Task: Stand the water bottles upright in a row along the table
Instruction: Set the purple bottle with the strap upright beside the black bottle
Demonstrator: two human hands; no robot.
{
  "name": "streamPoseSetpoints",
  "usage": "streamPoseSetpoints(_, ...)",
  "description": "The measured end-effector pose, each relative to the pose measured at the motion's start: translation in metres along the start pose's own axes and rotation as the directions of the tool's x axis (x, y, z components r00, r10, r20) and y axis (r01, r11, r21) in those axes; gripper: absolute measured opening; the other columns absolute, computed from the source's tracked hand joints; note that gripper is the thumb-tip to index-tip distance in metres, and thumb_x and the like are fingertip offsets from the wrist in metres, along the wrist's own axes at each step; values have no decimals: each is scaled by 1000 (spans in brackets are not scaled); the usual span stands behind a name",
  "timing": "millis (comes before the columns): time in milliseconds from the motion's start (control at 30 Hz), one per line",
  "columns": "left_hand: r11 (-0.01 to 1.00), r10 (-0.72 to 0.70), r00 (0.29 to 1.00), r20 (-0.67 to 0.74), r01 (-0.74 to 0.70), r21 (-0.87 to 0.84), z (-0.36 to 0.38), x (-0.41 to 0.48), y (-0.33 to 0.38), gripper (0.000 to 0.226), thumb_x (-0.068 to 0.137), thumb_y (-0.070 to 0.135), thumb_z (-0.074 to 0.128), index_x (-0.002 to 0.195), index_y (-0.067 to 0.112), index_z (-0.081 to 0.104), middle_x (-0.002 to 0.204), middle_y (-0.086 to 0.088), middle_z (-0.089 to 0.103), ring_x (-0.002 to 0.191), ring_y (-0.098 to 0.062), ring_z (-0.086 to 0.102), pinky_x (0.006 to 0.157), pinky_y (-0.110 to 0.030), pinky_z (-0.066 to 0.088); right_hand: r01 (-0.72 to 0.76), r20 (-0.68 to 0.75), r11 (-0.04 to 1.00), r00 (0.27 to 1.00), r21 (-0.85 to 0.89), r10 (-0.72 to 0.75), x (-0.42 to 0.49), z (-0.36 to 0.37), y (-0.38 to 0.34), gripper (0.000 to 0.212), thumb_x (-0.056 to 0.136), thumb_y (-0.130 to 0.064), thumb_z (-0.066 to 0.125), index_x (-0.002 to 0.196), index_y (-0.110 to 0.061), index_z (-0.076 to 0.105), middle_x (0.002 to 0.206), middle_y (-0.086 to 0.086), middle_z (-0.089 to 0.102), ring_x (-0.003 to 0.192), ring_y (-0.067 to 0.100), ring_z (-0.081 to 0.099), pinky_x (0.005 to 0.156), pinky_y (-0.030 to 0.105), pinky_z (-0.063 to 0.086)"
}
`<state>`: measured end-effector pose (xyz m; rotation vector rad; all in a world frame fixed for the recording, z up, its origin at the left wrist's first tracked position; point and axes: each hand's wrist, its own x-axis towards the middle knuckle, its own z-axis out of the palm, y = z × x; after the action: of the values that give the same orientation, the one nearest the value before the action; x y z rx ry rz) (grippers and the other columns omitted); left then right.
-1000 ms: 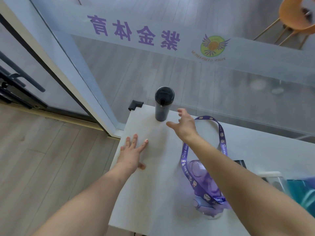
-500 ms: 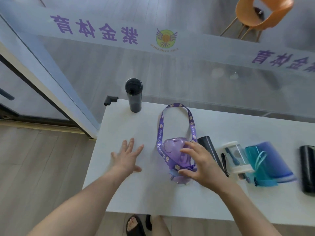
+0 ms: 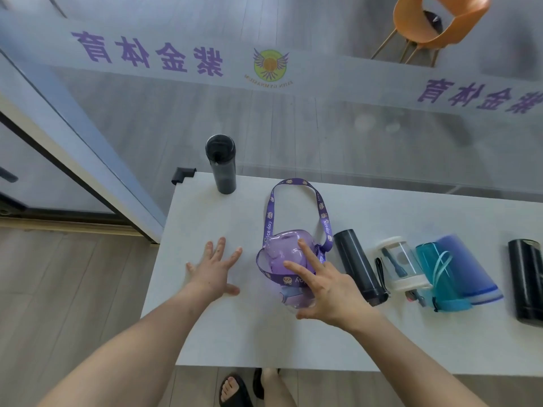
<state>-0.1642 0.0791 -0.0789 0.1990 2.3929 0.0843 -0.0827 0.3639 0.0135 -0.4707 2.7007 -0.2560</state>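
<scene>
A black bottle point(image 3: 221, 165) stands upright at the far left corner of the white table point(image 3: 264, 342). A purple bottle point(image 3: 279, 254) with a purple strap point(image 3: 269, 218) lies on its side mid-table. My right hand point(image 3: 326, 289) is spread over it, fingertips touching it, not closed around it. My left hand point(image 3: 213, 270) lies flat and open on the table just left of it. To the right, lying down, are a slim black bottle point(image 3: 357, 265), a clear bottle with white ends point(image 3: 402, 265), a teal and blue bottle point(image 3: 452, 271) and another black bottle point(image 3: 526, 280).
A glass wall with purple lettering runs along the table's far edge. A black corner guard point(image 3: 182, 174) caps the far left corner. A door frame stands to the left, an orange chair point(image 3: 435, 22) behind the glass. My sandalled feet show below the near edge.
My right hand drew back from the upright black bottle to the lying purple bottle and now rests over it. My view swung right, showing the other lying bottles. My left hand stayed flat.
</scene>
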Motion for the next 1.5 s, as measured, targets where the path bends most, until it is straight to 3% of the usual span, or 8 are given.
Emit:
streamPoseSetpoints(233,1000,0,1000,-2,0,-3,2,1,0,112,81,59,77,156,56,-7,166,7,-31,154,-26,-24,111,-75,23,-102,179,992,980,71,88,49,-55,10,110,56,-78,72,151,-58,20,169,-22,-3,127,24,56,97,35,49)
streamPoseSetpoints(367,1000,-1,1000,10,1,-24,1,1,0,112,82,57,77,156,56,-7,165,7,-32,154,-26,-25,112,-75,20,-221,367,916,926,334,89,97,-98,30,95,58,-70,85,140,-58,40,154,-15,41,122,16,58,99,30,51)
streamPoseSetpoints(500,1000,2,1000,15,-1,-17,1,2,0,111,83,56,77,155,57,-8,165,7,-32,154,-26,-26,112,-75,19,-378,464,797,874,471,141,135,-118,54,68,67,-76,77,123,-46,53,121,-4,60,94,17,61,70,34,53)
streamPoseSetpoints(633,1000,0,1000,11,0,1,1,3,0,111,83,58,75,155,57,-10,165,6,-33,154,-26,-25,111,-74,22,-442,425,727,877,526,225,148,-123,68,48,85,-73,59,116,-36,63,105,-1,57,78,18,51,63,30,38)
streamPoseSetpoints(967,999,-14,1000,25,13,29,0,2,2,112,85,58,73,154,55,-15,163,6,-36,153,-27,-27,112,-74,21,-370,135,659,915,655,380,146,-104,82,51,85,-77,52,121,-44,65,132,-2,63,114,20,60,95,47,55)
streamPoseSetpoints(1133,999,-19,1000,22,18,38,0,1,4,112,85,60,72,154,55,-16,163,6,-36,153,-27,-26,112,-73,22,-290,-279,908,884,303,375,126,-98,66,74,80,-88,43,131,-37,59,134,-6,58,126,19,49,105,44,42)
streamPoseSetpoints(1233,999,-24,999,22,24,43,-1,0,4,112,86,60,72,154,55,-16,163,5,-36,153,-28,-26,112,-73,23,-320,-356,943,873,95,332,115,-92,52,85,68,-96,42,126,-36,60,118,-2,53,115,21,49,99,42,41)
streamPoseSetpoints(1500,999,-26,999,21,25,21,-3,-4,7,111,85,57,74,156,55,-12,165,6,-33,154,-28,-25,112,-74,21,54,-191,947,981,315,7,113,-94,44,71,87,-31,80,150,-27,47,156,-3,46,143,19,37,121,37,31)
